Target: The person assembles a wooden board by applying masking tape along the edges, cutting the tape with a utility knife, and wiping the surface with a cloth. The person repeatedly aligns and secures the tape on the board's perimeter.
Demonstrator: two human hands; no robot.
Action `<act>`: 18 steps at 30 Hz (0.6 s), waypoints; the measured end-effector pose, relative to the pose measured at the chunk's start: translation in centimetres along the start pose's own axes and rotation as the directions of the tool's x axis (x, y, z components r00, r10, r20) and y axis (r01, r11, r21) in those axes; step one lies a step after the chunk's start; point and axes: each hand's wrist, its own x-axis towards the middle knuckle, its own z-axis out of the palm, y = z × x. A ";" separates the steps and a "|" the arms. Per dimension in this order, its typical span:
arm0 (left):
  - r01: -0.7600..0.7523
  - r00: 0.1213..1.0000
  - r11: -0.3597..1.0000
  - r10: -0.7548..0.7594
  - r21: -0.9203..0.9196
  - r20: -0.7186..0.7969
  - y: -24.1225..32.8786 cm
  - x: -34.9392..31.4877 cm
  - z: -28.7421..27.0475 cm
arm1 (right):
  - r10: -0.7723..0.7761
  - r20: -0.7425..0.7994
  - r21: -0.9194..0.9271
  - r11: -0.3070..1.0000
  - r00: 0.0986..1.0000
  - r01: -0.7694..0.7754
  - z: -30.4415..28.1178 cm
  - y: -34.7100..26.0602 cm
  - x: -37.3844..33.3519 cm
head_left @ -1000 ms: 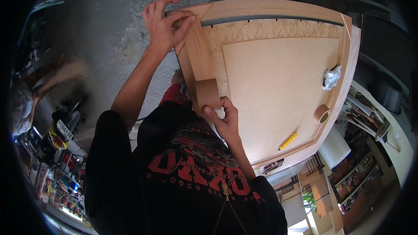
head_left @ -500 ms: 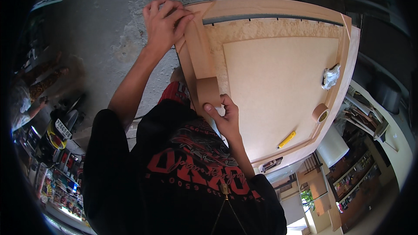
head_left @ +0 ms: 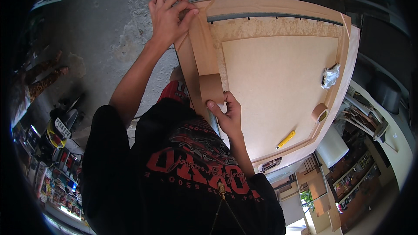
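A strip of brown paper tape (head_left: 203,48) runs along the near-left edge of a large framed board (head_left: 278,78). My left hand (head_left: 170,15) is at the far-left corner, its thumb and curled fingers closed on the strip's end. The roll of brown tape (head_left: 210,89) is in my right hand (head_left: 228,115), held between thumb and fingers at the strip's near end. More brown tape (head_left: 270,4) covers the board's far edge. A dark slot (head_left: 274,16) with small black marks lies just inside it.
On the board rest a yellow utility knife (head_left: 286,139), another tape roll (head_left: 320,113) and a crumpled silvery wad (head_left: 331,76). A white roll (head_left: 332,150) stands beyond its right edge. A motorcycle (head_left: 58,128) and a person's legs (head_left: 43,76) are at the left.
My left hand has shifted slightly right and away from me at the corner. The strip and the roll in my right hand have moved a little to the right.
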 end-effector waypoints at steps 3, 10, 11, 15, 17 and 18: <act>0.085 0.989 0.996 -0.088 -0.035 -0.118 0.4 0.0 0.4 | 0.001 0.002 0.037 0.999 1.000 -0.001 0.0 0.1 0.0; -0.053 0.990 0.984 0.073 0.168 -0.121 0.1 0.0 0.1 | -0.016 0.017 0.087 0.996 1.000 0.014 0.3 0.4 0.4; -0.032 0.991 0.986 0.053 0.163 -0.125 -0.1 0.0 -0.1 | -0.009 0.020 0.088 0.996 1.000 0.007 0.3 0.4 0.4; 0.011 0.992 0.988 0.008 0.151 -0.123 -0.7 0.1 -0.8 | 0.014 0.031 0.101 0.995 0.999 -0.017 0.1 0.3 0.4; 0.017 0.994 0.986 0.000 0.163 -0.106 -0.5 0.6 -0.5 | 0.024 0.027 0.112 0.993 0.999 -0.027 0.0 0.1 0.5; 0.027 0.996 0.983 -0.010 0.182 -0.094 -0.4 1.0 -0.2 | 0.029 0.029 0.115 0.993 0.999 -0.033 0.0 0.0 0.5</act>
